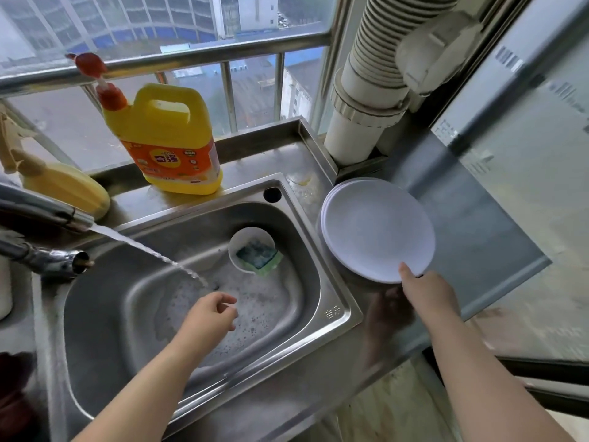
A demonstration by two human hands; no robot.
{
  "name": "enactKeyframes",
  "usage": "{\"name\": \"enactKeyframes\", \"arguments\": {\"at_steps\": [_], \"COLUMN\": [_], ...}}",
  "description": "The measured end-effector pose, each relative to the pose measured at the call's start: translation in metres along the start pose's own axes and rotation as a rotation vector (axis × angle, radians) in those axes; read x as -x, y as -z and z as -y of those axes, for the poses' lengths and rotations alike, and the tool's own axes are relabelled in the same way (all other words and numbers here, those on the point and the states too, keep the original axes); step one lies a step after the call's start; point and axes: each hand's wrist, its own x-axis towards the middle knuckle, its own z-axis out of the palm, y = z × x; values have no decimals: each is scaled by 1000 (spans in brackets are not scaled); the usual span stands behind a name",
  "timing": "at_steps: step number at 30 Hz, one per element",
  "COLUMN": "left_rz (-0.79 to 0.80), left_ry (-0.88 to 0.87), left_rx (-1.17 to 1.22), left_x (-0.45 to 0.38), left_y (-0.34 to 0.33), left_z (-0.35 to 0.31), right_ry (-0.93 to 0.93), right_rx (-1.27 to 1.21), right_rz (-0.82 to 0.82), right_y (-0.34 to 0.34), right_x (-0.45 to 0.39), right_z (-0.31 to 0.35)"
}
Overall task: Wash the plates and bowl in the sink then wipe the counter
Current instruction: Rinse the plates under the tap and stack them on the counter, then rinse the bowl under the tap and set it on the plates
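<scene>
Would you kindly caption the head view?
Right hand grips stacked plates beside sink; left hand hovers over suds.

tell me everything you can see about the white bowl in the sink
The bowl is small, round and plain white, looking like plastic or glazed ceramic. It sits upright or slightly tilted in the far right part of the steel sink, near the basin wall, with soapy water and foam on the sink floor beside it. A green and blue sponge lies partly inside it and hangs over its near rim. Neither hand touches it, and the tap's stream lands well to its left.
</scene>
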Motion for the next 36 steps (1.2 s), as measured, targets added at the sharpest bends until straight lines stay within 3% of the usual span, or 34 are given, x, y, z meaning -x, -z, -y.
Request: {"name": "enactKeyframes", "arguments": {"at_steps": [3, 5, 7, 9, 12, 14, 20, 23, 31, 36], "left_rz": [-5, -9, -20, -42, -78, -101, -179, -237, -287, -311], "left_ry": [-23, -44, -53, -48, -22, 13, 126, 171, 216, 193], "left_rx": [39, 83, 123, 144, 163, 190, 270, 322, 459, 527], "left_x": [-1, -2, -5, -8, -13, -17, -22, -21, -18, -20], "left_y": [-2, -2, -1, 2, 9, 15, 33, 37, 38, 44], "left_z": [-4, -8, -10, -9, -2, 7, 47, 64, 77, 72], "right_ry": [95, 319, 553, 675, 537, 380, 640, 700, 802, 1063], "right_rx": [-67, -254, -334, -317, -311, -204, 407, 515, 383, -66], "right_rz": [-241, -266, -109, 112, 499, 614, 420, 410, 237, 299], "right_y": [5, 1, -10, -30, -78, -111, -180, -202, -182, -141], "right_x": [18, 38, 62, 81, 89, 83, 43, 29, 27, 57], "right_z": [8, 24, 49, 76, 111, 128, 163, 176, 190, 210]}}
